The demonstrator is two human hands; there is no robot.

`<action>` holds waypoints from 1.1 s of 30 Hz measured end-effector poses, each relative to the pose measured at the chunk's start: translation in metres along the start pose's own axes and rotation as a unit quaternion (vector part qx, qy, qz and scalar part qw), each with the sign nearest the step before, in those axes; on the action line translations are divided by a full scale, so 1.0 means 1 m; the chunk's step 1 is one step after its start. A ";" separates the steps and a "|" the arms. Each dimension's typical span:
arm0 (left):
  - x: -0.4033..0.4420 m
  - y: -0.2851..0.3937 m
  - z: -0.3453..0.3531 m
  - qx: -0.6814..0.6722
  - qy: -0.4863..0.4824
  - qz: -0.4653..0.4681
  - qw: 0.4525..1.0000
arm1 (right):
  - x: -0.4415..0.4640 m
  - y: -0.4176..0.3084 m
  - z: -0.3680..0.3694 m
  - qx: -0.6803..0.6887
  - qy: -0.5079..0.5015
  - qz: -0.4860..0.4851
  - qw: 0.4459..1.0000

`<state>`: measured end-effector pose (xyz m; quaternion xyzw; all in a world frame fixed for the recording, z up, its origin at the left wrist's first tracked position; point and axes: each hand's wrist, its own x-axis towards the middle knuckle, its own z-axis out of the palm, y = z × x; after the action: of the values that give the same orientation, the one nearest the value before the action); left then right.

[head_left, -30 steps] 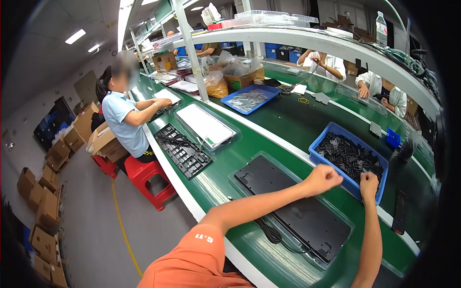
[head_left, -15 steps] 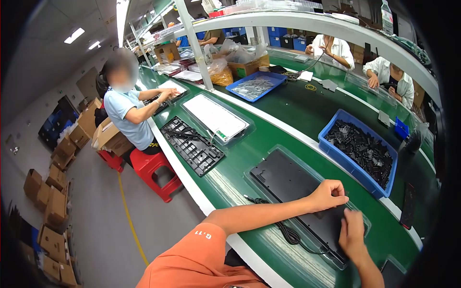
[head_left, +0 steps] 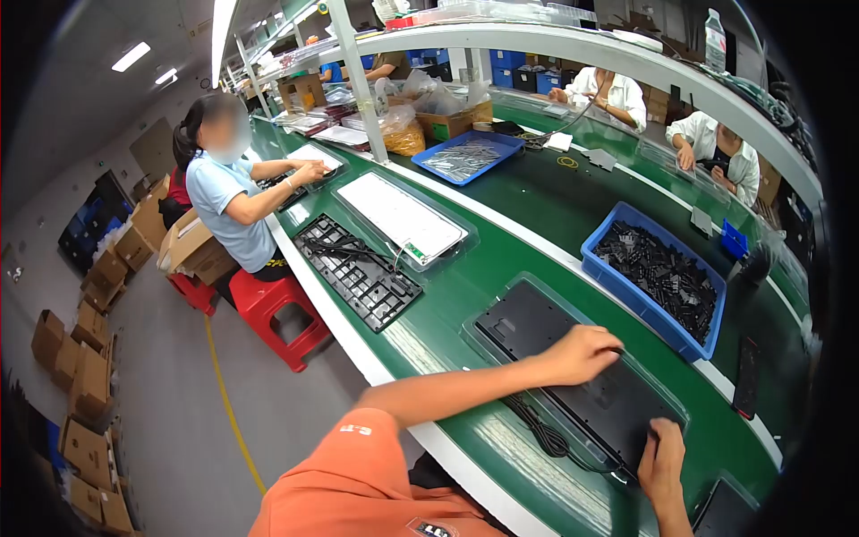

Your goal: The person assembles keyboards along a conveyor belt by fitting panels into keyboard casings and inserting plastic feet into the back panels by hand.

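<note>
A black keyboard (head_left: 528,324) lies underside up in a clear plastic tray, its coiled cable (head_left: 548,437) along the near side. My left hand (head_left: 582,355) is over the keyboard's far edge, fingers pinched on a small black piece (head_left: 617,350). At the keyboard's right end is my right hand (head_left: 662,458), its fingers curled together; whatever they may hold is hidden. Beyond the keyboard, a blue bin (head_left: 598,268) holds many small black parts (head_left: 658,277).
To the left lie an open black keyboard frame (head_left: 358,282) and a white panel (head_left: 398,219) in a clear tray. A co-worker (head_left: 224,192) sits beyond them. A blue tray (head_left: 467,159) holds thin strips. A dark phone-like object (head_left: 746,378) lies at right.
Both hands have come from the blue bin down to the keyboard. Over the last half second my left hand moved slightly left, and my right hand stayed by the right end.
</note>
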<state>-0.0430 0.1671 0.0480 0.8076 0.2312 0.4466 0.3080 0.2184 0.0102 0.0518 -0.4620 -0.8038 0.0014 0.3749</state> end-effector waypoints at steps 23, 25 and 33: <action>-0.063 0.034 -0.076 0.567 -0.199 0.113 0.791 | -0.042 -0.026 -0.067 -0.366 -0.425 -0.004 0.828; -0.059 0.033 -0.068 0.528 -0.202 0.128 0.815 | -0.023 -0.020 -0.084 -0.310 -0.435 -0.023 0.845; -0.032 0.053 -0.049 0.558 -0.359 0.071 0.745 | -0.007 0.055 -0.109 0.047 -0.472 0.235 0.848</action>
<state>-0.0957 0.1232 0.0873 0.9502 0.2531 -0.0644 -0.1701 0.3270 -0.0005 0.1064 -0.5625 -0.7499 0.3458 -0.0402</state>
